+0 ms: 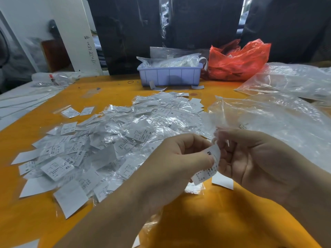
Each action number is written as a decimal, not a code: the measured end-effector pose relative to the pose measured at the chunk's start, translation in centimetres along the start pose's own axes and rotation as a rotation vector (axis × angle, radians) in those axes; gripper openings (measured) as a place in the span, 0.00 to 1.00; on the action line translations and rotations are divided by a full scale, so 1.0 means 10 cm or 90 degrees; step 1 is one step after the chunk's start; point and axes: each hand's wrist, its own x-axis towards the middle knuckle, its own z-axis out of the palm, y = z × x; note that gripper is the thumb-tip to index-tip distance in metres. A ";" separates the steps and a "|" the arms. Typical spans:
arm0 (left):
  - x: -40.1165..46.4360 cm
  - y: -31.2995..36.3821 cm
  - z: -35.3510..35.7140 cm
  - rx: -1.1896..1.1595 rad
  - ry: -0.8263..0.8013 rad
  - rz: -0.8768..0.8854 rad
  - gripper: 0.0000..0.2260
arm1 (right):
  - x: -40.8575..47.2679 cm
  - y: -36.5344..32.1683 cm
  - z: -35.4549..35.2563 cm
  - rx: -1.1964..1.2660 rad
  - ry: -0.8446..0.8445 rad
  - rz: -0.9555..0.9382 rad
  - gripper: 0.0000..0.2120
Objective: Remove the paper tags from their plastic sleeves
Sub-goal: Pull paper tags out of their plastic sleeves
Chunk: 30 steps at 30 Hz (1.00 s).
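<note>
Item: paper tag [208, 164], marked M, lower centre of frame. Pinched by left hand [176, 158]; its clear sleeve [219, 138] is pinched by right hand [250, 158], evidently for pulling apart. Sleeved tags [111, 140] are heaped on orange tabletop [35, 212], centre left.

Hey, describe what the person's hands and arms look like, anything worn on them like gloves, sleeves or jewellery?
Both are bare. The left hand and right hand have no gloves, and no rings show on the visible fingers. The forearms running down to the bottom edge carry no sleeves, watch or bracelet in the part that shows. No markings are visible on them.
</note>
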 end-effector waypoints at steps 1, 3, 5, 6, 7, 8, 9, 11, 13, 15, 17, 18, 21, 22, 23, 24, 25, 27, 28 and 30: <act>0.00 0.00 0.00 0.001 0.000 0.000 0.09 | 0.00 0.01 0.00 -0.007 0.008 0.001 0.08; -0.01 0.01 0.00 0.000 -0.004 0.004 0.09 | 0.00 0.01 -0.01 -0.024 0.020 0.001 0.11; -0.01 0.01 0.00 0.016 -0.012 0.013 0.08 | 0.01 0.01 -0.02 -0.031 0.025 -0.002 0.11; -0.01 0.01 0.00 0.025 -0.016 0.018 0.07 | 0.02 0.01 -0.02 -0.028 0.025 -0.004 0.11; -0.01 0.00 0.01 0.031 -0.019 0.022 0.07 | 0.02 0.01 -0.03 -0.023 0.020 -0.004 0.12; -0.01 0.00 0.01 0.034 -0.022 0.026 0.06 | 0.02 0.01 -0.03 -0.018 0.014 -0.004 0.13; -0.01 0.01 0.02 0.034 -0.026 0.029 0.06 | 0.02 0.01 -0.03 -0.011 0.008 -0.003 0.15; -0.01 0.01 0.02 0.034 -0.031 0.033 0.06 | 0.02 0.01 -0.03 0.016 0.016 -0.011 0.24; 0.00 0.00 0.02 0.040 -0.029 0.031 0.06 | 0.02 0.01 -0.02 0.046 0.027 -0.019 0.29; 0.00 -0.01 0.02 0.045 -0.024 0.024 0.06 | 0.01 0.01 0.01 0.059 0.028 -0.019 0.28; 0.00 -0.02 0.01 0.043 -0.017 0.021 0.06 | 0.02 0.01 0.01 0.068 0.035 -0.018 0.28; 0.00 -0.02 0.01 0.039 -0.012 0.019 0.06 | 0.02 0.02 0.00 0.067 0.032 -0.019 0.27; 0.01 -0.02 0.00 0.050 0.018 0.015 0.06 | 0.03 0.03 0.00 0.035 -0.011 -0.021 0.14; 0.01 -0.02 0.00 0.054 0.031 0.014 0.06 | 0.03 0.03 -0.01 0.025 -0.016 -0.017 0.11; 0.01 -0.02 0.00 0.059 0.041 0.012 0.06 | 0.03 0.03 -0.01 0.011 -0.016 -0.013 0.08; 0.01 -0.02 -0.01 0.063 0.048 0.010 0.05 | 0.03 0.04 -0.02 -0.003 -0.017 -0.012 0.06; 0.02 -0.02 0.00 0.067 0.053 0.007 0.05 | 0.03 0.05 -0.01 -0.018 -0.018 -0.012 0.04; 0.01 -0.02 0.00 0.071 0.059 0.002 0.05 | 0.03 0.05 0.00 -0.042 -0.021 -0.024 0.04; 0.01 -0.02 0.00 0.078 0.062 -0.001 0.06 | 0.03 0.05 0.00 -0.051 -0.019 -0.031 0.04; 0.01 -0.02 0.00 0.093 0.070 -0.002 0.06 | 0.03 0.06 0.00 -0.069 -0.021 -0.041 0.05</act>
